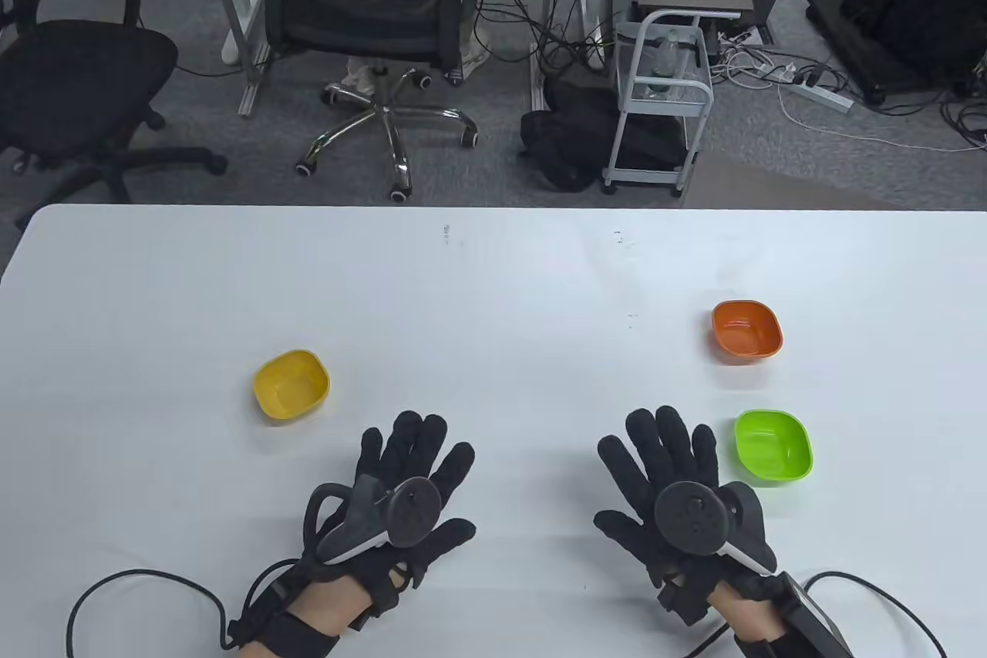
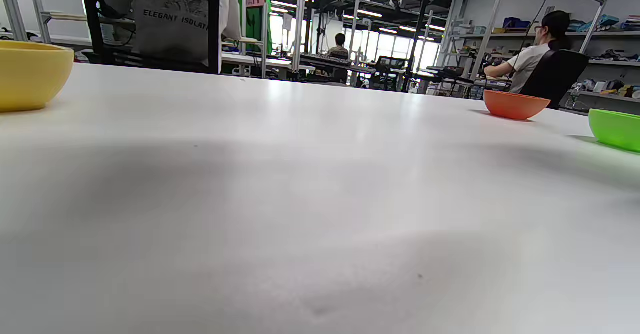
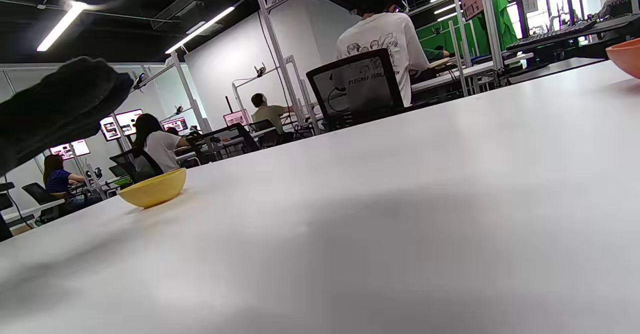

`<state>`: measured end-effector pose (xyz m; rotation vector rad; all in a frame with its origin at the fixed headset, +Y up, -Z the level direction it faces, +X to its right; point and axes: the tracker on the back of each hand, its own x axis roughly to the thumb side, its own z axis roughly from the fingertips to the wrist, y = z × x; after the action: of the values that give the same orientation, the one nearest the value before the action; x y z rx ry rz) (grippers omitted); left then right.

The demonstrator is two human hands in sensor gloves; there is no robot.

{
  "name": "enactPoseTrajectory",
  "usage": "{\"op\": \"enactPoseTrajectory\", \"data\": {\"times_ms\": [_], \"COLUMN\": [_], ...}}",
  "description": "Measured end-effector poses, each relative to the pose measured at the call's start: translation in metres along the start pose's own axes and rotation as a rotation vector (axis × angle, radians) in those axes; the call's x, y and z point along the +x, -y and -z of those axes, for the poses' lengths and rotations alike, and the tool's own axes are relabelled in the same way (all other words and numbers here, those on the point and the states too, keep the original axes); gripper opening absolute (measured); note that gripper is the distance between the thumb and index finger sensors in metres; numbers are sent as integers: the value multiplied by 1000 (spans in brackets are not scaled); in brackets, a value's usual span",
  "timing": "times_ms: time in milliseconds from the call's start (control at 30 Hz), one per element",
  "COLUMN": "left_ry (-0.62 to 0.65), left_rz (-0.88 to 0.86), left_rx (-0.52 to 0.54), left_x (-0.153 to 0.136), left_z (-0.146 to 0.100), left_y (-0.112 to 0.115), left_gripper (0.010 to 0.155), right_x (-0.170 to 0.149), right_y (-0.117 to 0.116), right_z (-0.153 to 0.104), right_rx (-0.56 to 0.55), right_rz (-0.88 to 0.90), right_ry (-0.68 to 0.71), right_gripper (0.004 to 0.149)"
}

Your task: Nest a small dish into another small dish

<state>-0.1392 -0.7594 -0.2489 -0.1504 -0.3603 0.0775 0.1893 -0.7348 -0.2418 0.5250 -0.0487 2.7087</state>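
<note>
Resting flat on the white desk (image 1: pixel 493 280), fingers spread wide: left hand (image 1: pixel 401 492) and right hand (image 1: pixel 678 496), both holding nothing, seemingly waiting at the near edge before any reach. Sitting upright and apart: yellow dish (image 1: pixel 291 384) just beyond the left hand, green dish (image 1: pixel 773 447) just beside the right hand, orange dish (image 1: pixel 746 331) a little farther back on the same side. Lying near each other, green and orange looking like the likeliest pair for nesting, probably calling for the right hand alone. Nothing nested yet.
</note>
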Motion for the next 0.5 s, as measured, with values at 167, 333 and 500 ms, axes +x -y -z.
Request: {"op": "enactPoseTrajectory", "data": {"times_ms": [167, 333, 500], "left_ry": [-8, -14, -16], "left_rz": [-2, -12, -22], "left_rx": [3, 4, 2], "left_x": [-1, -3, -4], "left_z": [0, -1, -1], "left_y": [-1, 0, -1], "left_gripper": [84, 84, 84], "right_x": [-1, 0, 1], "right_y": [0, -1, -2], "right_z": [0, 1, 2], "right_rx": [13, 20, 23], "right_rz": [12, 17, 27], "right_ry": [-9, -11, -12], "right_gripper": [78, 78, 77]}}
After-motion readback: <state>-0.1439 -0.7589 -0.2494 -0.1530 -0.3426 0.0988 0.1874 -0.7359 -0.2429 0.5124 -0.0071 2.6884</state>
